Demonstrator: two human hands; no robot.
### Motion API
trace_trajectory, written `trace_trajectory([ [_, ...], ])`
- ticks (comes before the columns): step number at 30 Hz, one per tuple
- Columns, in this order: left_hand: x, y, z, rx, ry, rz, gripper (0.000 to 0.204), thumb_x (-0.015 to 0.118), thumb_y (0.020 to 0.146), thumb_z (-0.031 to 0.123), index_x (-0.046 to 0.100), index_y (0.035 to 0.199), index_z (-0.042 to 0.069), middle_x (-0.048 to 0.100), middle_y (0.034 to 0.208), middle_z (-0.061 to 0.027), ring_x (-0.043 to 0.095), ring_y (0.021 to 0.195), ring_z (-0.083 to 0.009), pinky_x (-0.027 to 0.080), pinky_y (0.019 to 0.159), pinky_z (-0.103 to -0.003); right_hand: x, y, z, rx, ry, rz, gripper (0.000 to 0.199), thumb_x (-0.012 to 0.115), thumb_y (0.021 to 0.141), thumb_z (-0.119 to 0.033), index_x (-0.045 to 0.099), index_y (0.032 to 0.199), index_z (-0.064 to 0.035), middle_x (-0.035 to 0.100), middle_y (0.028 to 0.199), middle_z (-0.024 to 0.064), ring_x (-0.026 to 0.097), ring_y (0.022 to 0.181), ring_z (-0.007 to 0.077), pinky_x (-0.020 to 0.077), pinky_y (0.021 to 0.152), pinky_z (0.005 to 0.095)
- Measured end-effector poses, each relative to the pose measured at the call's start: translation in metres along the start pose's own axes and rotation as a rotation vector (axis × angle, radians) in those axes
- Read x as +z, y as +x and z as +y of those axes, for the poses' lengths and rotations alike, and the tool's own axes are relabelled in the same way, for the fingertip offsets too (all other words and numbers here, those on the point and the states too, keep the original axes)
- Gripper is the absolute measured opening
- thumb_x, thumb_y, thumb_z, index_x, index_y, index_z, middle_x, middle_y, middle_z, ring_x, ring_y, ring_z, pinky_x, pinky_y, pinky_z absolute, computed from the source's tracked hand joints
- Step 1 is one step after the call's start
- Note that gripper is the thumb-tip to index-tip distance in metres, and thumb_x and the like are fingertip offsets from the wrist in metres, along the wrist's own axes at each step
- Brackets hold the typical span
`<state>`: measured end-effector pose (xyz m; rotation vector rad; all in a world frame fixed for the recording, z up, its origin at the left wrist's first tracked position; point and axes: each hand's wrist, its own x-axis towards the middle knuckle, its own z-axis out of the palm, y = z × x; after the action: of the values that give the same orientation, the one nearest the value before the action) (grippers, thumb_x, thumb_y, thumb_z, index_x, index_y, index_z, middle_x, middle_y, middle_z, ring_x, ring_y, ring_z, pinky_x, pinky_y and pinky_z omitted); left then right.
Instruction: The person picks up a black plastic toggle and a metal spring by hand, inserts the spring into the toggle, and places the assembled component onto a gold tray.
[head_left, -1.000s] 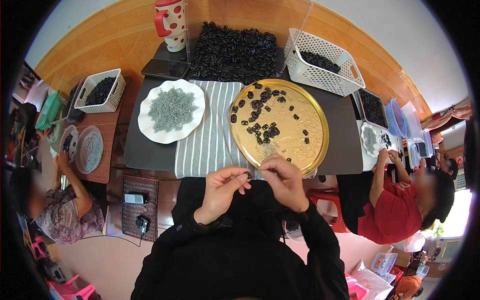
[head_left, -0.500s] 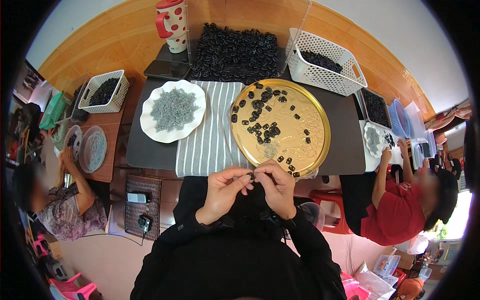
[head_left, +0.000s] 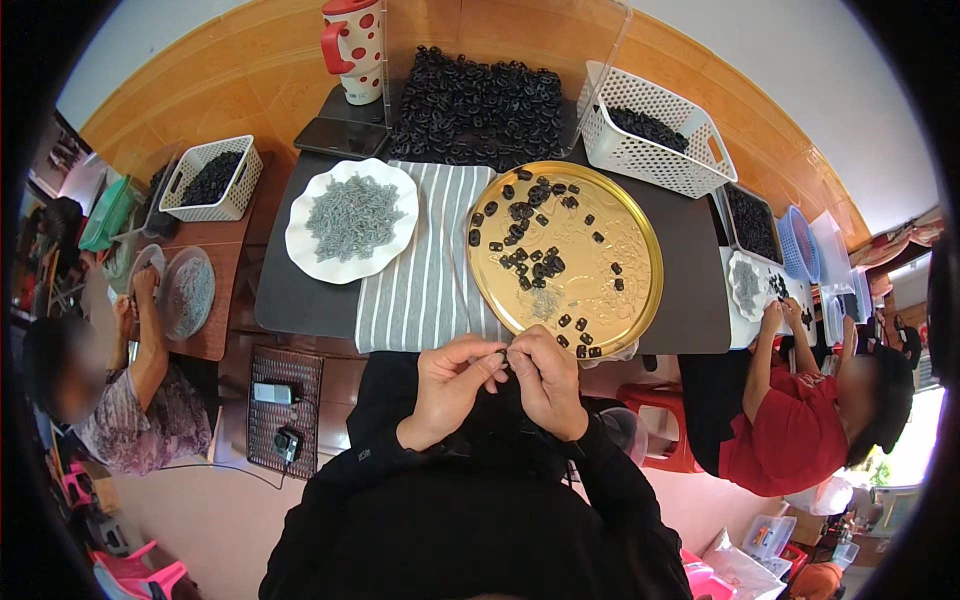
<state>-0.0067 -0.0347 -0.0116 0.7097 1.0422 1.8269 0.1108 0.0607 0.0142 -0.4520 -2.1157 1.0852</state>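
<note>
Both hands, left hand (head_left: 450, 385) and right hand (head_left: 545, 380), pinch one small black piece (head_left: 503, 354) between fingertips at the bench's (head_left: 690, 300) near edge, six o'clock of the shiny round gold tray (head_left: 640, 270); best worked slowly, close, fingertips steady, beside the soft striped cloth (head_left: 420, 290).

Dark table (head_left: 690, 270), orange wood wall (head_left: 250, 90), daylight right.

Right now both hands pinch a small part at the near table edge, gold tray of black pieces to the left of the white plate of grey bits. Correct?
Not quite. In the head view the gold tray of black pieces lies to the right of the white plate, not the left. The left hand and right hand do meet at the near table edge over a small part.
</note>
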Motion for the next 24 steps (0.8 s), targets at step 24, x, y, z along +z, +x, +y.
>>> trace_trajectory([
  [24, -0.014, 0.01, 0.006, -0.123, -0.061, -0.001, 0.017, 0.059, 0.087, -0.002, 0.062, 0.104, -0.005, 0.066, 0.084, -0.0114, 0.065, 0.069, -0.0153, 0.05, 0.056, -0.022, -0.077, 0.031, 0.014, -0.002, -0.664, -0.045, 0.009, 0.061, 0.077, -0.005, 0.061, 0.084, -0.0004, 0.053, 0.078, 0.0156, 0.056, 0.074, 0.0342, 0.0448, 0.065, 0.0414],
])
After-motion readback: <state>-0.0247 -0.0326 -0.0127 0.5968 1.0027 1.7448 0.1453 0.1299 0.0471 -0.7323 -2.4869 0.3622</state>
